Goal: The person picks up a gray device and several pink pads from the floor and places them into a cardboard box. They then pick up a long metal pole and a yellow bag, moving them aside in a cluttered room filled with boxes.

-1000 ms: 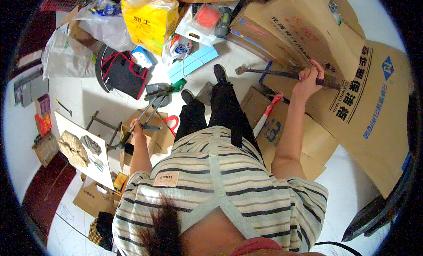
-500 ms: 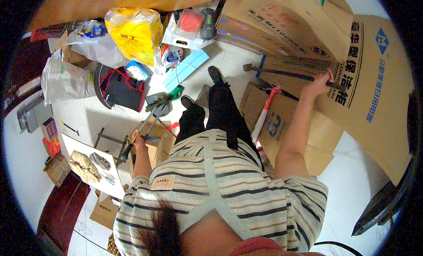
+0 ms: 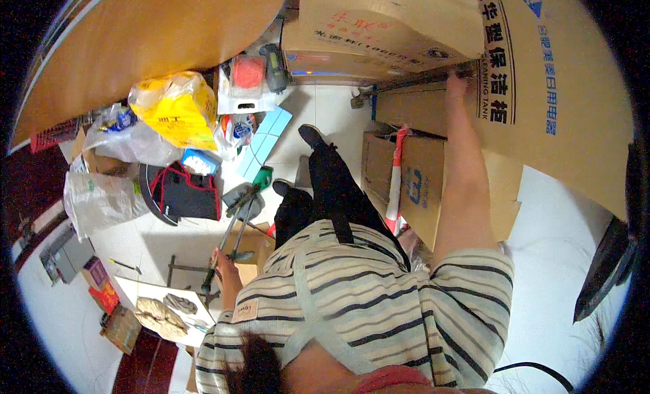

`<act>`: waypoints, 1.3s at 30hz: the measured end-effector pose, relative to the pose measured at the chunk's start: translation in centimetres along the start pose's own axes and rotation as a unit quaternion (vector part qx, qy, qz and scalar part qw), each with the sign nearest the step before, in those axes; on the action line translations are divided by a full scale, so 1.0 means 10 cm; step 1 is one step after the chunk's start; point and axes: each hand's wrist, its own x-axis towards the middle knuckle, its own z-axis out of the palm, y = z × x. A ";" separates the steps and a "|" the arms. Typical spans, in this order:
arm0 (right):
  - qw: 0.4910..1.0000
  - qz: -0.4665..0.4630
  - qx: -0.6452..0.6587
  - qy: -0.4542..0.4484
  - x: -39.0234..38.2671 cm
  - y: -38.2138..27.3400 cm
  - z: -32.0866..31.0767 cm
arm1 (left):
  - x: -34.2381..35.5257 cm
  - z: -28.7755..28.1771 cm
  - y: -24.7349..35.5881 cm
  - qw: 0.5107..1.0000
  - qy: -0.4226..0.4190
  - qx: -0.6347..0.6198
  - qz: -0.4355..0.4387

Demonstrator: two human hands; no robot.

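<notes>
My left hand (image 3: 225,266) is closed round the black grip of a long grey metal handle (image 3: 237,235). The handle slants away to a grey dustpan (image 3: 238,195) with a green brush (image 3: 262,177) at its edge. A second metal pole runs alongside it. At the end of my outstretched arm, my right hand (image 3: 458,88) closes on a dark long-handled tool (image 3: 406,81), partly in shadow. The tool lies almost level against the cardboard boxes, with a small blocky head (image 3: 356,100) at its left end. A large flat cardboard carton (image 3: 562,150) stands right beside this hand.
A smaller carton (image 3: 423,191) and a red-and-white roll (image 3: 397,170) stand right of my legs. Far left are a yellow plastic bag (image 3: 177,116), a light blue box (image 3: 266,143) and a black item with red trim (image 3: 191,196). A brown curved panel (image 3: 169,35) overhangs the far left.
My right arm has stretched farther forward, bringing the dark tool closer against the boxes. My left hand keeps its grip. The whole view has shifted, showing more of the brown panel.
</notes>
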 end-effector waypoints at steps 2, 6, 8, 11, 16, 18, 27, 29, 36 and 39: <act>0.997 0.004 -0.077 0.000 0.04 0.16 -0.10 | -0.05 0.01 0.07 0.998 -0.020 0.055 -0.005; 0.970 -0.029 -0.242 0.010 0.09 0.19 -0.21 | -0.07 -0.04 0.17 0.994 -0.006 0.101 -0.050; 0.939 -0.057 -0.338 0.014 0.08 0.06 -0.17 | -0.20 0.02 0.29 0.994 -0.030 0.097 -0.032; 0.880 -0.087 -0.467 0.019 0.15 -0.26 -0.36 | -0.60 0.36 0.41 0.992 -0.020 0.118 -0.028; 0.827 -0.163 -0.534 -0.066 0.39 -0.36 -0.16 | -0.10 0.05 0.25 0.993 -0.003 0.114 -0.028; 0.870 -0.155 -0.460 -0.086 0.47 -0.14 -0.10 | -0.15 0.13 0.30 0.991 -0.013 0.129 -0.032; 0.943 -0.016 0.295 -0.156 0.88 0.45 0.56 | -0.20 0.25 0.53 0.986 -0.019 0.163 -0.029; 0.947 -0.054 0.255 -0.190 0.73 0.63 0.80 | -0.21 0.17 0.63 0.986 -0.005 0.164 -0.020; 0.962 -0.159 -0.155 -0.160 -0.52 1.32 0.10 | -0.27 0.11 0.51 0.984 -0.027 0.176 -0.024; 0.934 -0.168 -0.211 -0.234 -1.64 1.52 -0.43 | -0.25 0.24 0.36 0.982 -0.060 0.174 -0.035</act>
